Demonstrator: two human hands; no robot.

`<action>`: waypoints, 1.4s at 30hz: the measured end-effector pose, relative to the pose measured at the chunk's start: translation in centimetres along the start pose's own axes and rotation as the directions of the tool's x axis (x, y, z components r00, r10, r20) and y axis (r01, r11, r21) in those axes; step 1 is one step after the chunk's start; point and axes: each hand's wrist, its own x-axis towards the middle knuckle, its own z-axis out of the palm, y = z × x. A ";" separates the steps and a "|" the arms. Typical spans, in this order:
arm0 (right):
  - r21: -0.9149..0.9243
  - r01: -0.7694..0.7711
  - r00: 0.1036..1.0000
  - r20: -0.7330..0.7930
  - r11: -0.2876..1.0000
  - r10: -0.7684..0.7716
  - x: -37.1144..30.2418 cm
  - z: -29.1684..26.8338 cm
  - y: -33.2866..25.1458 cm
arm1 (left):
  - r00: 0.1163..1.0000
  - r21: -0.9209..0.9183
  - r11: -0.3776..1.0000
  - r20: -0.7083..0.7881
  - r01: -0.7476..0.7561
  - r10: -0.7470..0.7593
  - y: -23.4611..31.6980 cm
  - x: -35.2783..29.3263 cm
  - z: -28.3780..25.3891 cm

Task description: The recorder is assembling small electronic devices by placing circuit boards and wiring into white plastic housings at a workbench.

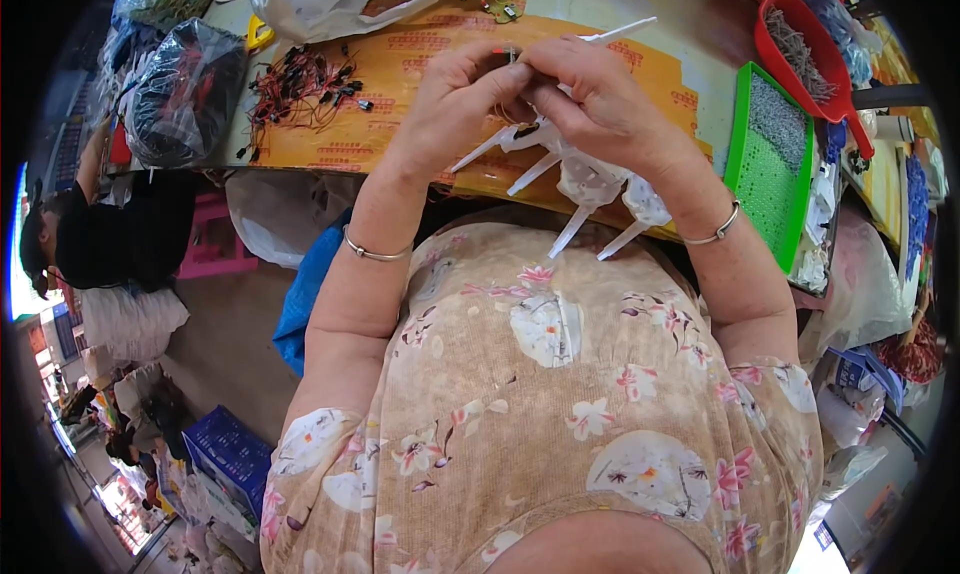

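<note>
Holding: white plastic toy frame [590, 179] with thin pointed arms, gripped by both hands above the near edge of the surface [700, 54].
Left hand [455, 99]: raised, fingers curled, thumb and forefinger pinched on a small part at the top of the frame; tiny red tip visible there, too small to identify.
Right hand [590, 94]: clenched over the upper part of the frame, fingertips meeting those of the left hand.
Frame position: hanging below the hands, in front of the floral blouse [560, 394]; several white spokes pointing down and outward, one long spoke sticking up to the right past the fingers.
Wrists: silver bangle on the left [372, 252], silver bangle on the right [715, 229].
Under the hands: orange cardboard sheet [420, 74] lying on the surface.
Left of the hands: tangle of red and black wired parts [300, 84] on the cardboard, well apart from the frame.
Further left: dark plastic bag [185, 89] of similar parts at the surface edge.
Right of the hands: green tray [745, 174] filled with small grey pieces, near the right forearm.
Beyond the tray: red scoop [800, 44] holding thin grey pieces.
Top: white plastic bag [310, 4] at the far side.
Far left: another person in dark clothing [110, 239], seated below the surface level.
Floor, lower left: blue crate [230, 454].
</note>
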 end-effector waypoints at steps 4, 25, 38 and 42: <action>0.275 -0.155 0.988 0.067 0.949 0.142 0.0 0.4 0.1 | 0.987 -0.356 0.922 0.115 0.150 -0.115 -1.0 0.4 -1.3; 0.543 -0.225 0.973 0.164 0.809 0.161 0.2 -1.3 -0.2 | 0.935 -0.382 0.912 0.354 0.150 -0.005 -0.7 0.7 -2.8; -0.124 -0.205 0.977 0.029 0.971 0.210 -2.5 -3.6 1.6 | 0.963 0.152 0.986 -0.247 -0.074 0.110 7.0 -4.8 -10.5; -0.101 -0.163 0.983 0.070 0.981 0.170 -3.3 -3.3 0.7 | 0.937 0.180 0.983 -0.347 0.022 0.043 7.0 -9.7 -16.7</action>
